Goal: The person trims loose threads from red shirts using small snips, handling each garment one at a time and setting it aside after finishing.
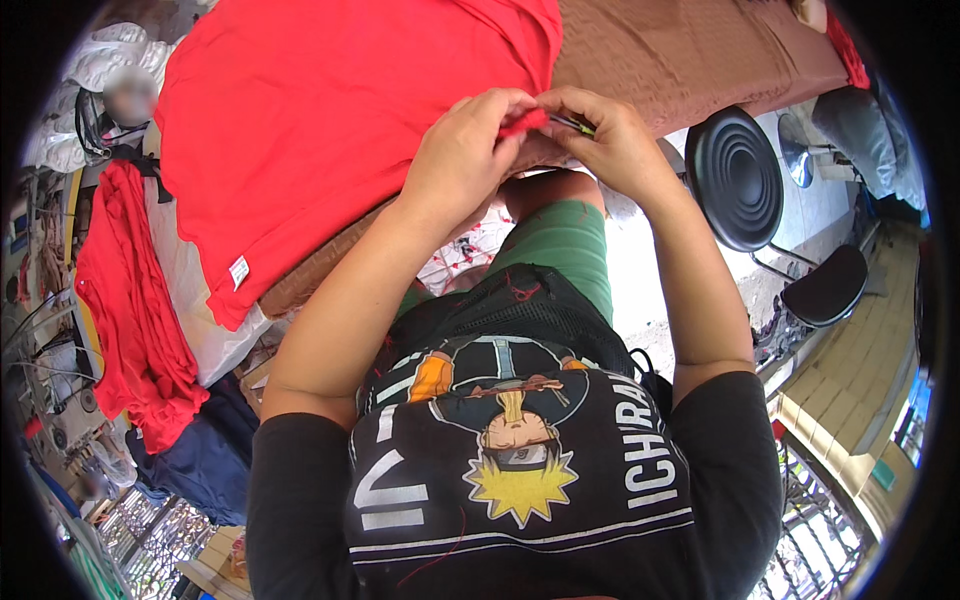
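Note:
My left hand [468, 150] is closed on a bunched edge of red fabric [527, 122], pinched between thumb and fingers. Close beside it, my right hand [612, 135] is closed round a small slim tool [572, 124] with dark and yellow-green parts; its tip points toward the red fabric, and its exact kind is hard to make out. Just beyond and left of my hands, a large red garment [340, 110] is spread out, with a small white label [238, 272] near its lower left corner.
The garment lies on a table with a brown cloth cover [690, 55]. Right of me stand a round black stool [735, 178] and a second dark seat [825, 286]. Another red garment [135, 300] hangs at the left, above dark blue cloth [205, 450]. Red scraps litter the floor.

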A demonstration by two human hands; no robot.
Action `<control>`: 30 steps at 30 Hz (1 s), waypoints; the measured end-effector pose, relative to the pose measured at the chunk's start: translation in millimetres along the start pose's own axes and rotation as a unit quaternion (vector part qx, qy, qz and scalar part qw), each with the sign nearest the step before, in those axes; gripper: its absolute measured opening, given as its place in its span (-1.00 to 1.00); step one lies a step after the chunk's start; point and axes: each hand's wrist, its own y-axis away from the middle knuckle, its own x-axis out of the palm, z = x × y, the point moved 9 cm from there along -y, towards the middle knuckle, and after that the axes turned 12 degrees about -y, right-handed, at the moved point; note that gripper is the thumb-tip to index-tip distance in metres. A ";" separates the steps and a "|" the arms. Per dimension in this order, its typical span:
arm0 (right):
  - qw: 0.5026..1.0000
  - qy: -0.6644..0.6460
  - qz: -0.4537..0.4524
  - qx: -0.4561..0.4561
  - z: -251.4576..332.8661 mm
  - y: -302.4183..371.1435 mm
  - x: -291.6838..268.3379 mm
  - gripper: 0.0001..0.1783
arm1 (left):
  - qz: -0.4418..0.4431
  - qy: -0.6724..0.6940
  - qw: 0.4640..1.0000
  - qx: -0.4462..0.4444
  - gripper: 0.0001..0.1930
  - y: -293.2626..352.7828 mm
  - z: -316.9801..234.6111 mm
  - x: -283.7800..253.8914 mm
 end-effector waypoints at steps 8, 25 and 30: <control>0.980 0.083 -0.158 -0.083 42.4 4.2 -14.9 -0.67 | 0.015 0.322 0.924 -0.206 -0.71 -4.5 40.1 0.6; 0.979 0.026 -0.166 -0.119 53.0 -6.9 -11.8 -0.75 | -0.049 0.315 0.933 -0.167 -0.86 -5.4 35.5 -10.8; 0.989 -0.100 -0.100 0.047 9.3 -17.8 -5.5 -0.68 | -0.078 0.208 0.968 -0.118 -0.92 -4.9 27.1 -19.9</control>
